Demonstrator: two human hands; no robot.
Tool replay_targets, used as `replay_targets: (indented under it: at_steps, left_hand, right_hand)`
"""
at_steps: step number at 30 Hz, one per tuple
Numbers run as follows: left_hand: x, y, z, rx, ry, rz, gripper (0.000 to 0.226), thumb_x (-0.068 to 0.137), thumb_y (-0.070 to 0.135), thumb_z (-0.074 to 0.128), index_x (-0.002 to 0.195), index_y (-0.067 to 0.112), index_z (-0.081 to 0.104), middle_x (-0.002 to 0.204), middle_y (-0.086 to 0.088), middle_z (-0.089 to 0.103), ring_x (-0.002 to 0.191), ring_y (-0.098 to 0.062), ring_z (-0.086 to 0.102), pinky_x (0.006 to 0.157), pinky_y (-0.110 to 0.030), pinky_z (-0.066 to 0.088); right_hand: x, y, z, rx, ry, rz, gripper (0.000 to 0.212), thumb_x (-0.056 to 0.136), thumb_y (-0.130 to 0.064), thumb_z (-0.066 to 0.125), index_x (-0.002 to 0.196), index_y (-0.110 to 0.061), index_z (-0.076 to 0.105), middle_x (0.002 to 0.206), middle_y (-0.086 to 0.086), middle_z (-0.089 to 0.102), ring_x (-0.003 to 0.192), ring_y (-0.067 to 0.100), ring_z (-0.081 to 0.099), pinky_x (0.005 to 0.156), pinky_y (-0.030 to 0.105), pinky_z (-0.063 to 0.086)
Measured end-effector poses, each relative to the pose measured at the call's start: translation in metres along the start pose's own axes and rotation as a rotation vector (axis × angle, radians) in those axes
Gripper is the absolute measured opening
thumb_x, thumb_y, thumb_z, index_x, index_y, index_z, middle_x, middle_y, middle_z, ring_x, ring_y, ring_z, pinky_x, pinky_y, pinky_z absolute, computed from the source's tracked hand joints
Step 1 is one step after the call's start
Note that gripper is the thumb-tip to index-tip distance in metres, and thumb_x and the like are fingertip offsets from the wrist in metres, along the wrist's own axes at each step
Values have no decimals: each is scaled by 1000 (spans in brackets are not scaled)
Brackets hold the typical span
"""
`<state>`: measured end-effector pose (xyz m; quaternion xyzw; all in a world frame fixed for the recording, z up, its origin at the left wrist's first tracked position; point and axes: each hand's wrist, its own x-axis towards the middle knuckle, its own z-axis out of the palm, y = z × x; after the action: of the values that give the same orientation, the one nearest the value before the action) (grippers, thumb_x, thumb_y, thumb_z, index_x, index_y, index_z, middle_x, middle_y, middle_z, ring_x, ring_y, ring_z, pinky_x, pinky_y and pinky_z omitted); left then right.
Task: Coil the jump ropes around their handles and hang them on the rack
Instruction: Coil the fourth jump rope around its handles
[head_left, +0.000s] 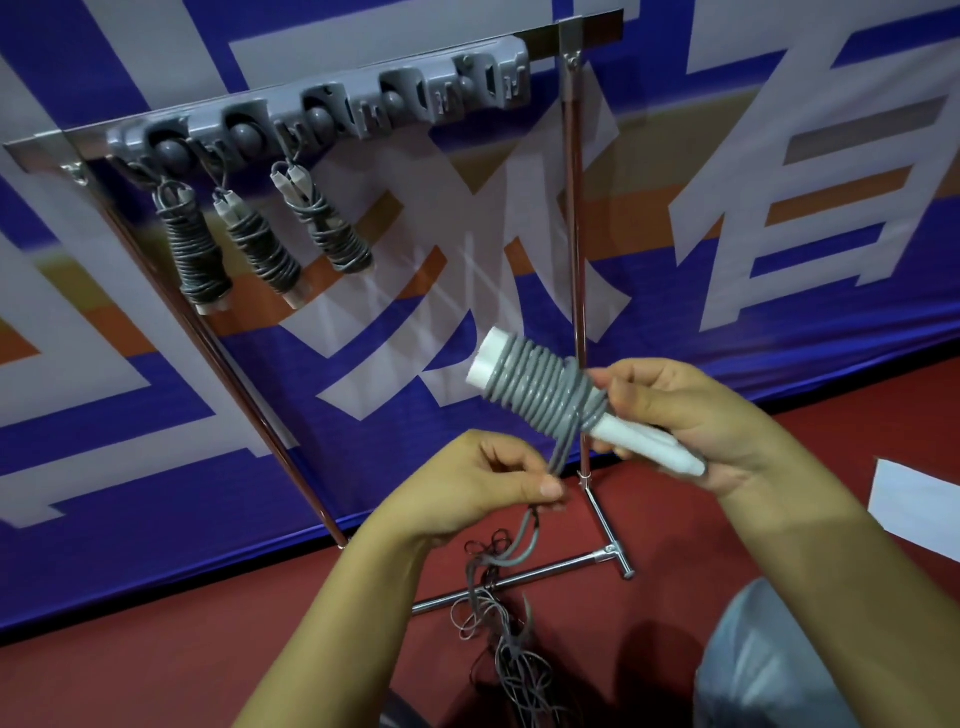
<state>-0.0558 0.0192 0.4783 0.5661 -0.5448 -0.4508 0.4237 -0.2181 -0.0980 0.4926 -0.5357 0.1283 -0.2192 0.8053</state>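
Rope (563, 452) between both grips.

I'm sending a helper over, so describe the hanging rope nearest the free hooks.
Look at the grey hook strip atop the metal rack against the blue banner. Three coiled ropes hang at its left end; take the rightmost bundle, which hangs highest, its white handle tips pointing up.

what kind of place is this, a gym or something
Probably a sports hall or gym equipment corner. A red sports-type floor, a big blue banner with white lettering and a chrome metal rack carrying three coiled grey jump ropes with white handles all point that way.
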Motion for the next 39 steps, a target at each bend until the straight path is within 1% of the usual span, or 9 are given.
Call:
replay_targets:
  at_steps: [5,9,13,20,24,27,31,35,39]
  left_hand:
    - [0,14,-12,147,-67,168,21,67,11,72,69,32,70,69,13,65,65,2,59,63,-14,48]
    - [11,11,-15,320,-56,239,13,72,8,73,84,10,69,92,-6,66,87,-19,64,83,-31,51]
    - [15,10,-14,409,-36,273,18,70,-4,77,82,6,69,95,0,66,91,-11,64,87,-24,48]
    - [15,4,-18,716,142,348,16,73,10,76,77,17,62,93,8,62,92,-8,60,93,-30,41]
    - [13,4,-15,833,212,252,17,74,7,71,79,14,57,68,12,54,68,-2,52,68,-8,34]
    - [9,7,-10,873,315,211,9,77,12,69,84,14,63,60,13,52,66,-7,53,61,-10,36]
    - [3,13,1,821,384,147,7,80,14,65,76,15,59,62,3,58,60,-15,54,57,-37,46]
    - [-5,17,12,715,353,77,16,83,19,65,75,19,51,56,5,52,52,-10,47,51,-29,41]
    - [-11,19,20,597,353,52,23,81,34,69,84,23,49,60,7,54,52,-3,45,51,-22,38]
  right_hand:
    - [-5,-7,-3,-100,-244,87,45,41,-40,94,75,-15,78,79,4,75,67,13,71,58,20,55]
    - [-9,-16,4,-302,-368,193,36,46,-32,89,77,-18,78,77,3,74,69,9,70,63,16,54]
    - [-13,-23,19,-659,-403,250,23,58,-22,78,81,-21,77,67,-4,72,61,3,65,60,14,50]
    - [-8,-9,15,-895,-187,251,14,68,-25,83,81,-25,77,82,15,72,64,12,60,64,27,47]
    - [-5,5,11,-964,-53,231,16,69,-27,84,82,-22,75,77,16,71,58,13,58,60,29,45]
    - [-5,12,8,-939,61,173,18,66,-25,85,79,-23,74,76,12,72,62,18,66,63,31,51]
    - [-6,20,8,-936,192,79,18,64,-24,86,75,-26,72,76,0,73,75,17,70,73,32,55]
    - [-10,27,10,-898,275,-9,19,65,-20,86,73,-28,70,75,-2,72,74,11,68,74,29,55]
    - [-14,28,16,-844,384,-95,21,64,-20,85,71,-31,69,73,-5,71,69,1,65,65,12,49]
